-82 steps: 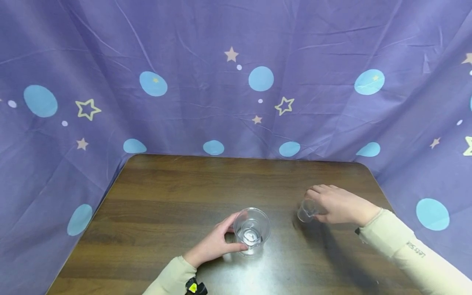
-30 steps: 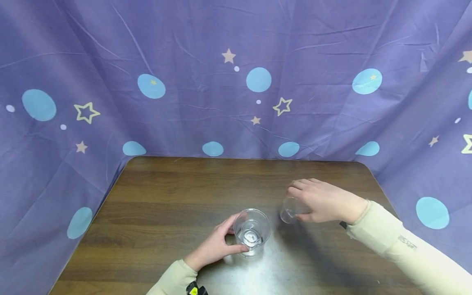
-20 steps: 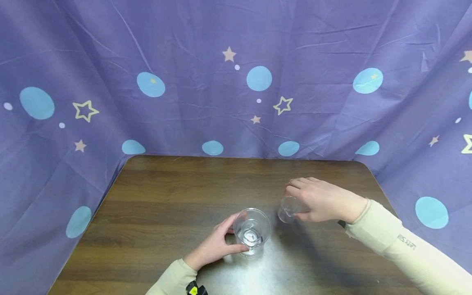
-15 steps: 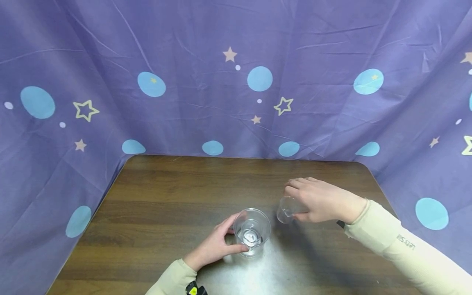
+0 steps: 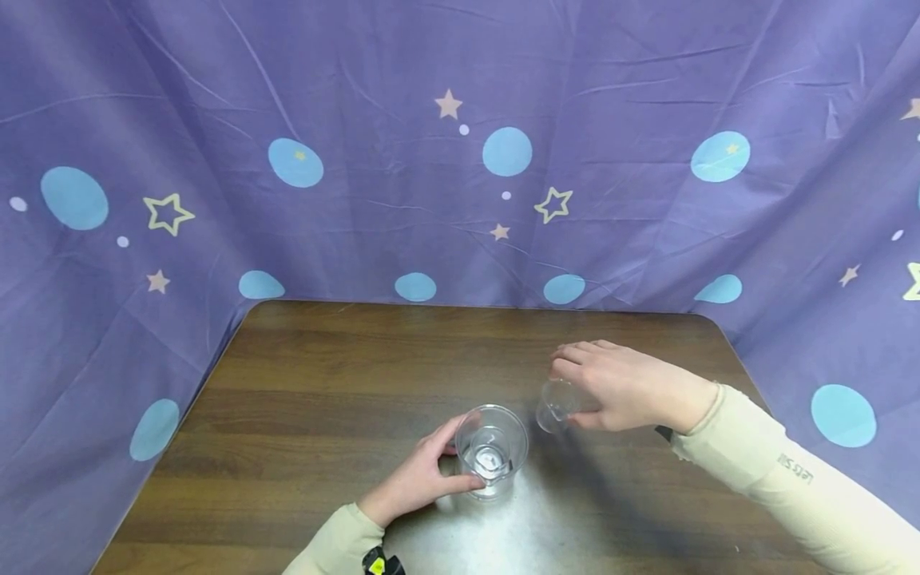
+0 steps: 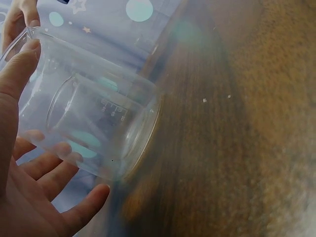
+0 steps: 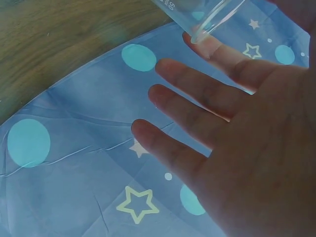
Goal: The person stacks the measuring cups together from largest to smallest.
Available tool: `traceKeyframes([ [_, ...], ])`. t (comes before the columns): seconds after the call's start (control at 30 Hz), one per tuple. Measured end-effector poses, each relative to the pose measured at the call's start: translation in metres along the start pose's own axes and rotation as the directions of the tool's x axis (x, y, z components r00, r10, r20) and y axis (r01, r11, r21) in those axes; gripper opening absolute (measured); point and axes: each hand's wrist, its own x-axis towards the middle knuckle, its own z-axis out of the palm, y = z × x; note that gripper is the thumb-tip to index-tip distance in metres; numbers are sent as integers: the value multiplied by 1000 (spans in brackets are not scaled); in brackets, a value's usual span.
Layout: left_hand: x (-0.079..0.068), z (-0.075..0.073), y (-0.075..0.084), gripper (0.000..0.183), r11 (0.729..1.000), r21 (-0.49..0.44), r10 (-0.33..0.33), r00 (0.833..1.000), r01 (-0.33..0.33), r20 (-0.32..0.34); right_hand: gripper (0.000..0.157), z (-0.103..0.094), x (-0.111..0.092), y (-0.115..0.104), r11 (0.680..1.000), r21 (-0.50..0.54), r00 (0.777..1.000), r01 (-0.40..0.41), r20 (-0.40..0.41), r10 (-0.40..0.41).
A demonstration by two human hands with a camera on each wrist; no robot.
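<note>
nearest to us, our left hand (image 5: pixel 413 483) curls its fingers (image 6: pixel 47 165) round the large clear cup (image 5: pixel 491 452), which stands upright on the table (image 5: pixel 323 383) near its front edge; a smaller clear vessel sits inside it. just beyond and to the right, our right hand (image 5: pixel 632 387) grips the small clear cup (image 5: pixel 555 404) with thumb and forefinger, tilted, its mouth facing the large cup, close beside it but apart. behind the table hangs the purple cloth (image 5: pixel 460 144) with stars and blue dots.
</note>
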Motion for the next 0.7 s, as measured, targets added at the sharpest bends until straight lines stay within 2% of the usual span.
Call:
traceKeyframes([
  [0.3,0,1,0,89,1000,1,-8,1000,8,-1,48,-5,2,-5,1000,2,1000,28,-15,-28],
  [0.7,0,1,-2,89,1000,0,14,1000,-14,-10,49,-9,12,-13,997,-30,996,77,-38,-78],
])
